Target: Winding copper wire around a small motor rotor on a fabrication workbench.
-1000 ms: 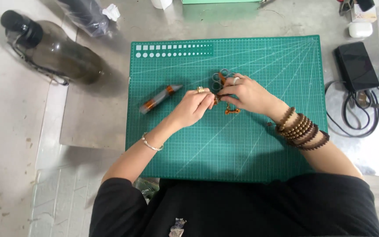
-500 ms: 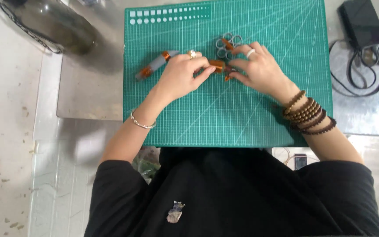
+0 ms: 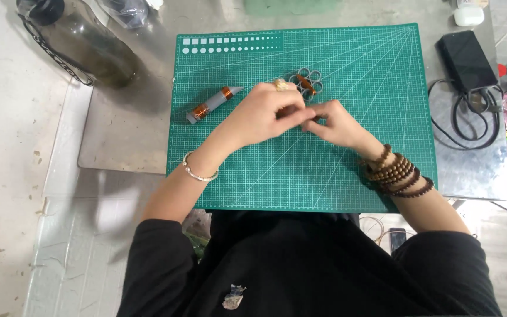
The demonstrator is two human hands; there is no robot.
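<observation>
Left hand: your left hand [image 3: 263,114] is curled over the middle of the mat, fingers bent in and meeting the right hand's fingertips; whatever small piece sits between them is hidden, so you cannot tell what it grips.
Right hand: your right hand [image 3: 337,123] is half closed, fingertips pinched towards the left hand; its hold is also hidden.
Wrists: a thin silver bangle [image 3: 198,172] on the left, a stack of dark wooden bead bracelets [image 3: 396,174] on the right.
Ring cluster: a bunch of small grey rings with copper-coloured windings [image 3: 307,81] lies just beyond your knuckles.
Spool: a grey tube wound with copper wire [image 3: 212,103] lies left of your hands.
Surface: green cutting mat [image 3: 347,70].
Far left: dark bottle [image 3: 83,44].
Far right: black box with cables [image 3: 466,60].
</observation>
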